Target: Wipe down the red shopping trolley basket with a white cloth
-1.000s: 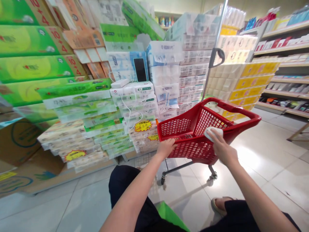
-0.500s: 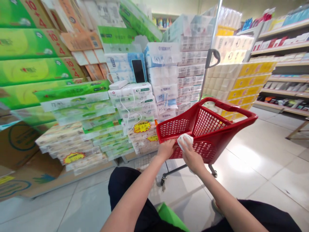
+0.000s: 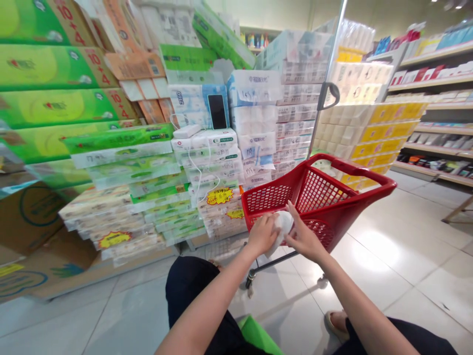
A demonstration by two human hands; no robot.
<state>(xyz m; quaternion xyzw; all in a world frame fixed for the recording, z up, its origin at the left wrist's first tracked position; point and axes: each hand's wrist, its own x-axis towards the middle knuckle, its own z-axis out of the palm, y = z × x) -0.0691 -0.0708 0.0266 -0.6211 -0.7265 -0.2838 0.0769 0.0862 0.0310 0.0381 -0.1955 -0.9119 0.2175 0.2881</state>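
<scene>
Holding the cloth [image 3: 284, 223] in the left hand [image 3: 263, 233] at the near edge of the cart [image 3: 338, 209], with the right hand [image 3: 306, 240] loosely spread beside it, the person [image 3: 212, 301] seems to be rearranging it, so the next move probably calls for a firm grip.

two hands [image 3: 263, 235], one white cloth [image 3: 284, 223], one red cart [image 3: 343, 217], one phone [image 3: 217, 112], three starburst signs [image 3: 219, 196]
</scene>
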